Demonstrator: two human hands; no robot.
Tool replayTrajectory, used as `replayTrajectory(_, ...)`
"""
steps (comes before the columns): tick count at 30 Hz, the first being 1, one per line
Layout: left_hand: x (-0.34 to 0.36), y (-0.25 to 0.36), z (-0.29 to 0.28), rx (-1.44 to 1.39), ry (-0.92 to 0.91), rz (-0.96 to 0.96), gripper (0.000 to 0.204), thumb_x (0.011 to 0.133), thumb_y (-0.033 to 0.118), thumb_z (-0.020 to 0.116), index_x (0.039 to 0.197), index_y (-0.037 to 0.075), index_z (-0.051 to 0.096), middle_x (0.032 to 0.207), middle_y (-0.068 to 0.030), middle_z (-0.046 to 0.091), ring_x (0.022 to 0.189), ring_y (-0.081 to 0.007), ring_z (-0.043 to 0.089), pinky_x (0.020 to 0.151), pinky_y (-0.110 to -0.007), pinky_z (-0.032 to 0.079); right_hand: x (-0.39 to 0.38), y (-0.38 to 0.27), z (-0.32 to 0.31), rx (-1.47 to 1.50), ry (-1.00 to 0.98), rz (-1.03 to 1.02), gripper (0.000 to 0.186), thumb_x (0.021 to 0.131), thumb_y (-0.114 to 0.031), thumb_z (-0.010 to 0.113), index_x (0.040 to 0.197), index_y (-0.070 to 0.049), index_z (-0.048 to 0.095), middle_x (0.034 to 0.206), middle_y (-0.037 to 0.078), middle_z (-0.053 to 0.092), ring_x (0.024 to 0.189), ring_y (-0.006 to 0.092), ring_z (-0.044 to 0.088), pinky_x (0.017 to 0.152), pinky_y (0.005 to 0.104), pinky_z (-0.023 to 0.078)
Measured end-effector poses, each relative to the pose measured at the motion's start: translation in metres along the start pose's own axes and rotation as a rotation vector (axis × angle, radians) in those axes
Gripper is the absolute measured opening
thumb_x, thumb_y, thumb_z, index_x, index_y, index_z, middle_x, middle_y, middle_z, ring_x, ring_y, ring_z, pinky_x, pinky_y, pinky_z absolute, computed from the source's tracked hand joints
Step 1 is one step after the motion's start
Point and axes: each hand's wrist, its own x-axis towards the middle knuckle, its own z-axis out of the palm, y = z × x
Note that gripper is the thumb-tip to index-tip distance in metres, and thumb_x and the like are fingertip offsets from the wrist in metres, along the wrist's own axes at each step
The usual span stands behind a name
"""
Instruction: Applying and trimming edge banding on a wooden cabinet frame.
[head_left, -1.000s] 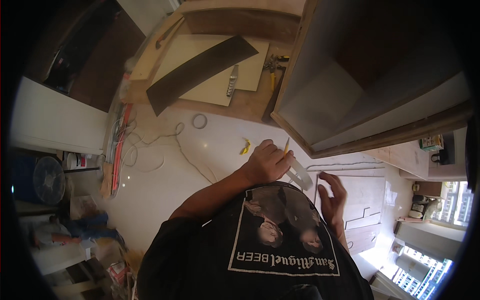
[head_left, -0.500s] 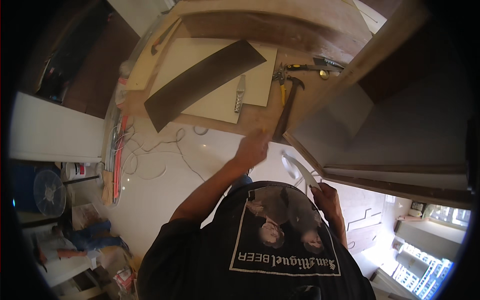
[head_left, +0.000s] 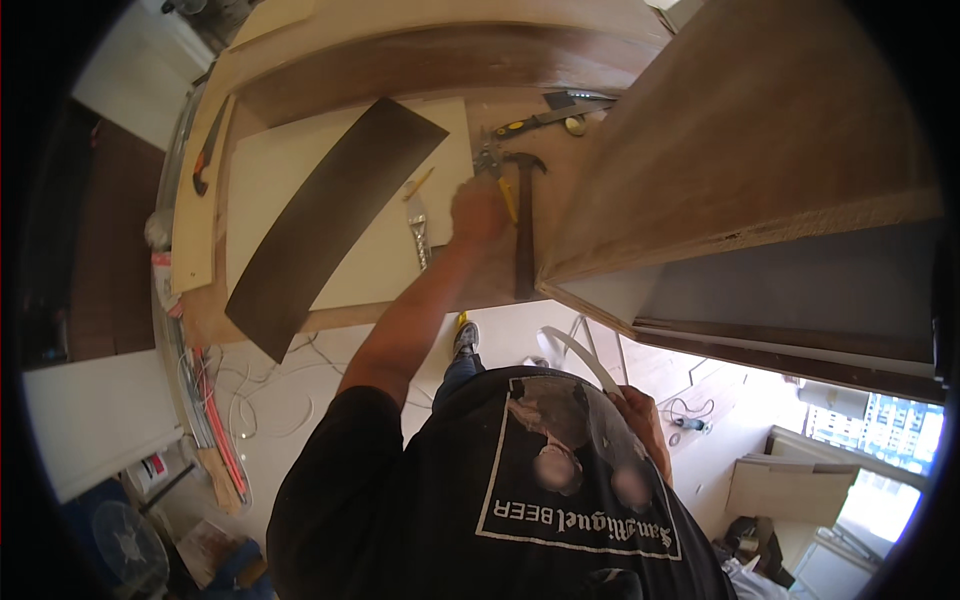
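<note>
My left hand (head_left: 480, 210) reaches over the workbench, right beside the yellow-handled pliers (head_left: 508, 196) and partly covering them. Its fingers are blurred, so whether they grip the pliers cannot be made out. A claw hammer (head_left: 525, 225) with a dark handle lies just to the right. Near the wrist are a yellow pencil (head_left: 419, 184) and a putty knife-like blade with a patterned metal handle (head_left: 418, 228), both on a pale board (head_left: 285, 165). Low at the right, my right hand (head_left: 640, 425) is closed around one end of a curling white strip (head_left: 585, 352).
A long dark brown panel (head_left: 335, 220) lies slantwise across the pale board. Behind the pliers is a yellow-and-black-handled saw (head_left: 540, 120); another handsaw (head_left: 207, 155) lies far left. A large wooden cabinet (head_left: 740, 130) stands close on the right. Loose cable (head_left: 245, 400) trails on the floor.
My left hand has moved forward from the bench's near edge to the pliers. The pencil now lies on the pale board. My right hand keeps the white strip. The view has shifted.
</note>
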Motion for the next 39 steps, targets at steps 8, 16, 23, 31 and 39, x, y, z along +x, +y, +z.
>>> replayTrajectory(8,0.044,0.019,0.072,-0.331,-0.367,-0.573,0.037,0.081,0.030,0.073,0.096,-0.004,0.075,0.098,-0.0248,0.074,0.095,-0.0381,0.073,0.082,-0.046,0.058,-0.024,0.025,0.022,0.181,0.108,0.031,0.035,0.099,-0.028,0.066,0.110,0.005,0.072,0.086,0.006,0.072,0.077,0.0104,0.061,0.067,0.0284,0.048)
replayTrajectory(16,0.065,-0.007,0.062,-0.668,-0.473,-0.674,0.036,0.084,0.024,0.075,0.101,-0.006,0.069,0.095,-0.0222,0.071,0.083,-0.0377,0.072,0.075,-0.045,0.060,-0.029,0.007,0.030,0.148,0.087,0.070,0.033,0.100,-0.026,0.065,0.110,0.005,0.072,0.085,0.004,0.071,0.077,0.0111,0.061,0.069,0.0294,0.049)
replayTrajectory(23,0.029,-0.039,-0.067,-1.787,-0.770,-0.740,0.021,0.098,0.016,0.063,0.109,0.000,0.056,0.095,-0.0168,0.065,0.078,-0.0303,0.068,0.069,-0.048,0.060,-0.003,0.012,0.027,-0.058,0.004,-0.007,0.031,0.097,-0.025,0.066,0.107,0.004,0.074,0.083,0.007,0.071,0.077,0.0113,0.062,0.070,0.0299,0.049)
replayTrajectory(31,-0.095,-0.011,-0.174,-2.061,-0.633,-0.475,0.036,0.097,0.027,0.068,0.122,0.004,0.054,0.091,-0.0099,0.063,0.070,-0.0218,0.063,0.059,-0.038,0.052,0.006,0.012,0.011,-0.004,-0.107,-0.113,0.025,0.094,-0.023,0.066,0.094,0.002,0.073,0.071,0.002,0.064,0.065,0.0103,0.058,0.060,0.0278,0.046)
replayTrajectory(39,-0.246,0.054,-0.217,-2.022,-0.769,-0.623,0.053,0.096,0.036,0.069,0.123,-0.008,0.056,0.073,-0.0087,0.058,0.049,-0.0109,0.048,0.044,-0.026,0.037,0.039,0.017,0.036,0.548,-0.230,-0.015,0.025,0.101,-0.019,0.057,0.107,0.005,0.061,0.101,0.016,0.069,0.093,0.0253,0.072,0.071,0.0339,0.057)
